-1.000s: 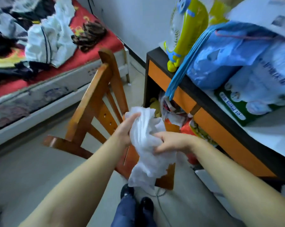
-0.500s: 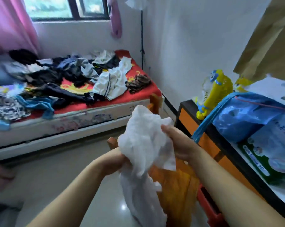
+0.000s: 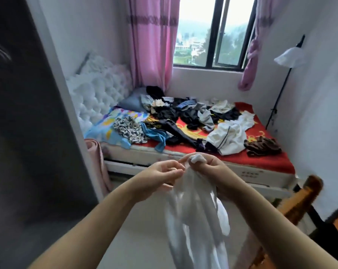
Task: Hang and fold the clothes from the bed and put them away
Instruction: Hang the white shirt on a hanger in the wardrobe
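Note:
A thin white garment hangs down in front of me, bunched at the top. My right hand grips its top end, with a white wad sticking out above the fist. My left hand is beside it with curled fingers pinching the cloth's upper edge. Ahead, the bed with a red cover carries a heap of clothes, among them a white piece with dark stripes, a brown item and a black-and-white patterned one.
A dark wardrobe door fills the left side. A wooden chair stands at the lower right beside a dark desk edge. A floor lamp stands by the right wall. Pink curtains frame the window. Pale floor lies between me and the bed.
My view swung up from the chair and desk to face the bed and window. The white garment was lifted and now hangs longer from both hands, gathered at its top.

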